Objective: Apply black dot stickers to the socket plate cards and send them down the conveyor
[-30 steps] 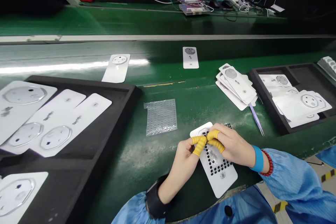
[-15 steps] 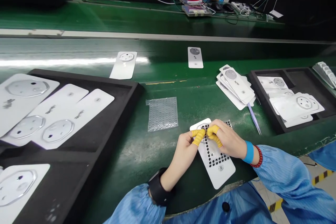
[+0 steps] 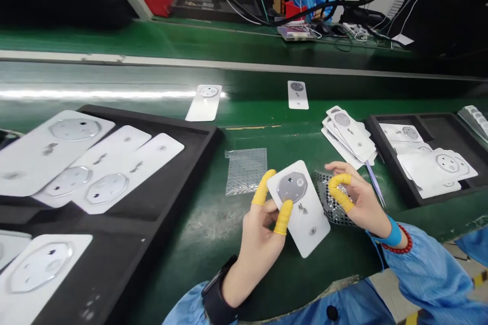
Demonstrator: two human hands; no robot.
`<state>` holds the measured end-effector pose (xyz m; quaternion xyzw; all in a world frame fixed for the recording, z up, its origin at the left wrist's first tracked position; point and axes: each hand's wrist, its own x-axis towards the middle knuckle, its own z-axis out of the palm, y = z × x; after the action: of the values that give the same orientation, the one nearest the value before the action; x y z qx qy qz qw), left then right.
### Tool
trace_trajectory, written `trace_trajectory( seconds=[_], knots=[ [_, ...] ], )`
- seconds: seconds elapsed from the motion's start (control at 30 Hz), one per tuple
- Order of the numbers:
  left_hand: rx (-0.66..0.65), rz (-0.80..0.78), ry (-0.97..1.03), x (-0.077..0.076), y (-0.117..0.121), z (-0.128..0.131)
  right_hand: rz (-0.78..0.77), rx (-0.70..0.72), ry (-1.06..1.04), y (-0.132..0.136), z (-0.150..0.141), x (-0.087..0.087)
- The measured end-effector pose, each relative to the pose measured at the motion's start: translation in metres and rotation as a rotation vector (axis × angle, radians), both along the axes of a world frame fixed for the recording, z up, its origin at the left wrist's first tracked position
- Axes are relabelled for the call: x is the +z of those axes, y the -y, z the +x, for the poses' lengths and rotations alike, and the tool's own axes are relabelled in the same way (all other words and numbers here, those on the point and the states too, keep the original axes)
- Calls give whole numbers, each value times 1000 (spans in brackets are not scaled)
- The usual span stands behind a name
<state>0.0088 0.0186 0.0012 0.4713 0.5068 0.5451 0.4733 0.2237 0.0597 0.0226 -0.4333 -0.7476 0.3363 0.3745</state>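
- The white card point(image 3: 305, 228): smooth, with a glossy silvery patch
- Yellow finger cots point(image 3: 262, 188): thin rubber, soft sheen
- Bubble wrap point(image 3: 246, 171): clear, crinkly plastic
- Black foam tray point(image 3: 163, 213): matt, slightly rough
- Green bench mat point(image 3: 179, 279): glossy, scuffed in places
- Blue sleeve point(image 3: 427, 274): smooth woven cloth

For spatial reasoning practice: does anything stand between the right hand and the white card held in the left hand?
Nothing stands between the right hand and the card in the left hand; a black-dotted sheet lies below on the bench.
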Motion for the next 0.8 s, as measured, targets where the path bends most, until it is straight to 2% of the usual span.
trace_trajectory(
  seconds=[0.07,0.17,0.33,0.53,0.67,0.8],
  knots=[
    [-57,4,27,1,6,5,47,35,-48,6,-16,8],
    [-131,-1,61,4,11,8,134,102,-43,11,-33,9],
    [-159,53,-2,8,15,7,188,132,23,14,-36,4],
    [-151,173,-232,8,19,4,119,172,33,13,-33,8],
    [-130,265,-245,6,19,3,48,166,31,12,-32,9],
    [-84,329,-212,4,19,3,-44,112,-103,15,-34,8]
  ],
)
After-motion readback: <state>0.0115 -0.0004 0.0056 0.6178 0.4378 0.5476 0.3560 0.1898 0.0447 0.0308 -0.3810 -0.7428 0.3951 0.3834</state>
